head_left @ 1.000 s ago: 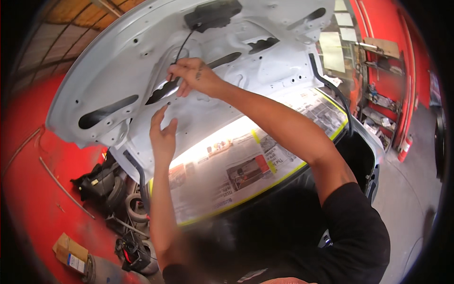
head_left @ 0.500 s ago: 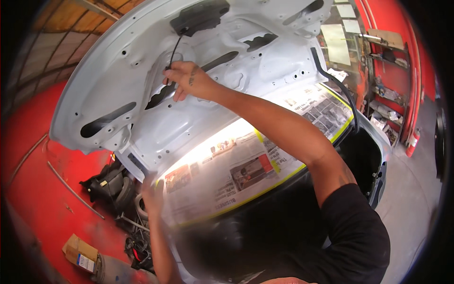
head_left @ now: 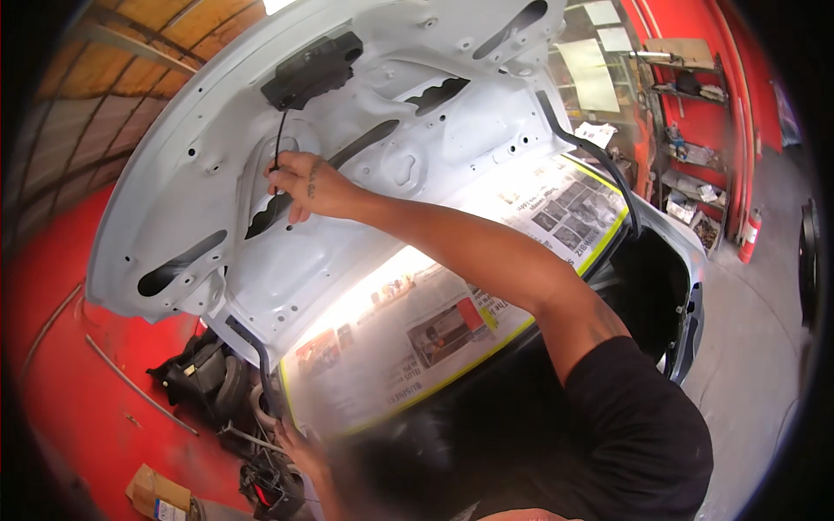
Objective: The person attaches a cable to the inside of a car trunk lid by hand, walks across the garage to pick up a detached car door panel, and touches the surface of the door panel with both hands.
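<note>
A white trunk lid (head_left: 417, 148) stands raised over me, its inner side facing the camera. A black latch unit (head_left: 313, 68) sits near its top, and a thin black cable (head_left: 280, 135) hangs down from it. My right hand (head_left: 308, 187) reaches up to the lid and pinches the cable's lower end beside a long slot. My left hand (head_left: 300, 451) is low, blurred, by the trunk's left edge under the black hinge arm (head_left: 252, 347); its fingers cannot be made out. Newspaper (head_left: 408, 330) edged with yellow tape covers the rear window below the lid.
Black car parts (head_left: 204, 382) and a cardboard box (head_left: 156, 495) lie on the red floor at the left. A second hinge arm (head_left: 591, 152) curves down on the right. Shelves (head_left: 695, 156) and a red fire extinguisher (head_left: 749, 234) stand along the red wall at the right.
My left hand has dropped from the underside of the lid to the trunk's lower left edge. My right hand has stayed on the cable.
</note>
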